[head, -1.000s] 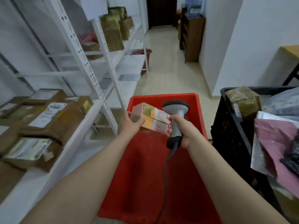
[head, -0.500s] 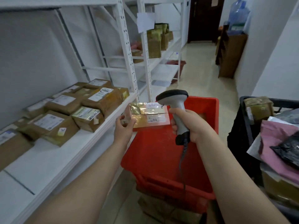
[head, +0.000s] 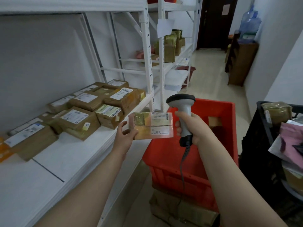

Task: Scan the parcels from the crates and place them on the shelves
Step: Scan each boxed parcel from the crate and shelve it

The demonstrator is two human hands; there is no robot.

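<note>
My left hand grips a small pink and yellow parcel by its left end, label side up, just off the edge of the white shelf. My right hand holds a grey handheld scanner upright by its handle, right beside the parcel, with its cable hanging down. Both are above the left rim of the red crate. Several brown taped parcels lie on the shelf to the left.
A black crate on the right holds a taped box and pink and grey bags. White shelf uprights stand behind the parcel. Further shelves carry more parcels. A wooden cabinet and water bottle stand down the corridor.
The view swung up and left from the red crate toward the shelf. My left hand carried the parcel to the shelf edge and turned its label up; the scanner stayed beside it.
</note>
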